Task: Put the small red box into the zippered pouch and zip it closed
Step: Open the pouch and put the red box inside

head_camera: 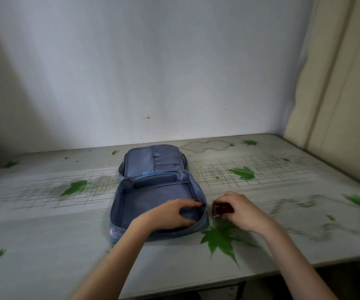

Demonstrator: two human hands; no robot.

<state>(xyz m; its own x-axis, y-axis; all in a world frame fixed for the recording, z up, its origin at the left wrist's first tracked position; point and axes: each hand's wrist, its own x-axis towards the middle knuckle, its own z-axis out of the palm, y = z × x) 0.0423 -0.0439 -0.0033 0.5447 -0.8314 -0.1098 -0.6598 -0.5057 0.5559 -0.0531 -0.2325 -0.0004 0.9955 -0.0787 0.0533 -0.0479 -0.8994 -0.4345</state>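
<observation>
A blue zippered pouch (131,202) lies unzipped and spread flat on the table, its lid half folded back toward the wall. My left hand (170,214) reaches inside the near half and holds its right wall, fingers over the rim. Just right of the pouch, my right hand (237,210) grips the small dark red box (222,208) at table level. The fingers cover most of the box. The picture is blurred by motion.
The table (45,234) has a pale cover printed with green leaves and thin crossed lines. A white wall stands right behind it and a beige panel (337,105) at the right. The table's front edge runs below my forearms.
</observation>
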